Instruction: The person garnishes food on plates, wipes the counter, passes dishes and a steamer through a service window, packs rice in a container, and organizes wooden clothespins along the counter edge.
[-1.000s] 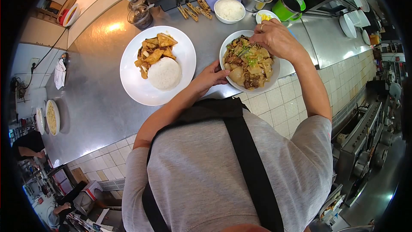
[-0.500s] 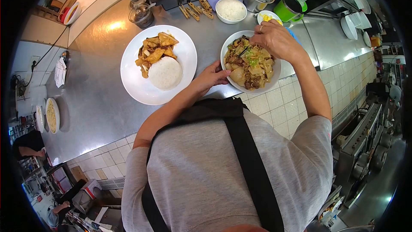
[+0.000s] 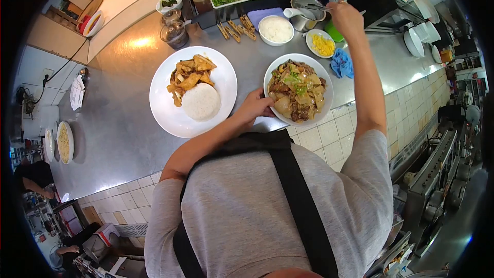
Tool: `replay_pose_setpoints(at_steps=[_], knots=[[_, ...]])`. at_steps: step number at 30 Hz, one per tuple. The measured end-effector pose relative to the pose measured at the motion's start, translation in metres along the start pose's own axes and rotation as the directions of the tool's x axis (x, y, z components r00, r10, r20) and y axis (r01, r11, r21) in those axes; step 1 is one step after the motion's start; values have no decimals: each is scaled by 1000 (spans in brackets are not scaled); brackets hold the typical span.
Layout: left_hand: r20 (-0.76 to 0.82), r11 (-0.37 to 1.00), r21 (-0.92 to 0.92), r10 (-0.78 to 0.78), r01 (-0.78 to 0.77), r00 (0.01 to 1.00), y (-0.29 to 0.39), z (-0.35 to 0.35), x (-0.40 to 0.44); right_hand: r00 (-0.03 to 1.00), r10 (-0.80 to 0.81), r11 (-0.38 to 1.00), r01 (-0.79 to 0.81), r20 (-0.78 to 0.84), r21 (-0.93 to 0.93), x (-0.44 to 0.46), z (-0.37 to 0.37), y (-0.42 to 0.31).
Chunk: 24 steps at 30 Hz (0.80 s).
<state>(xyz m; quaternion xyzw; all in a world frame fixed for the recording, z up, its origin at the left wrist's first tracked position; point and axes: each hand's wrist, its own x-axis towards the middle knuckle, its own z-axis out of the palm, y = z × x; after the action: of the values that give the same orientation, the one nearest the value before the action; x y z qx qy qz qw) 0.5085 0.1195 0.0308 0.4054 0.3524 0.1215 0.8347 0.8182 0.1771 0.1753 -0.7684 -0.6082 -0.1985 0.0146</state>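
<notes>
Stainless counter [image 3: 123, 98] runs through a kitchen, beside pale tiles [image 3: 329, 136]. Left of the meat bowl [image 3: 329, 104] sits a large plate [image 3: 163, 110] of rice and browned food. At that bowl's left rim, the left hand [image 3: 256, 107] grips it, thumb on the edge. Behind the meat bowl stand a rice bowl [image 3: 262, 31], a metal pot [image 3: 320, 24] and a dish [image 3: 310, 44] of yellow pieces. Behind and right of it, the right hand [image 3: 347, 19] pinches a metal utensil [image 3: 320, 7] over the pot; a blue cloth [image 3: 341, 64] lies nearer the bowl.
</notes>
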Motion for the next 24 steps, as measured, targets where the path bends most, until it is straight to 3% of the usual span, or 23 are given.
replay_pose_setpoints(at_steps=[1, 5, 8, 9, 11, 13, 15, 21, 24], knots=[[-3, 999, -28, 20, -20, 1000, -1, 2, -3, 994, 87, 996, -85, 59, -34, 11, 11, -3], [-32, 999, -37, 29, -30, 999, 3, 0, -18, 984, 51, 999, -49, 168, -14, 27, 62, -5], [-67, 997, -69, 34, -39, 997, 15, -3, -36, 963, 67, 998, -67, 262, -8, 32, 61, -4], [-102, 994, -84, 57, -65, 993, 19, -4, -41, 971, 81, 994, -95, 226, 50, 27, 47, -9], [-119, 982, -112, 137, -151, 983, 21, -7, -48, 991, -44, 986, 64, -128, 154, 15, 48, 0], [-148, 964, -148, 199, -220, 969, 34, -7, -60, 948, -72, 973, 135, -309, 189, 0, 29, 2], [-172, 944, -178, 250, -279, 953, 43, -11, -69, 924, 6, 988, 53, -381, 145, -21, 10, -7], [-346, 862, -172, 400, -477, 848, 51, -36, -90, 935, 32, 981, 38, -354, 189, -81, 12, -19], [-472, 824, -170, 413, -540, 779, 51, -58, -110, 973, 45, 974, 7, -225, 227, -105, 45, -25]])
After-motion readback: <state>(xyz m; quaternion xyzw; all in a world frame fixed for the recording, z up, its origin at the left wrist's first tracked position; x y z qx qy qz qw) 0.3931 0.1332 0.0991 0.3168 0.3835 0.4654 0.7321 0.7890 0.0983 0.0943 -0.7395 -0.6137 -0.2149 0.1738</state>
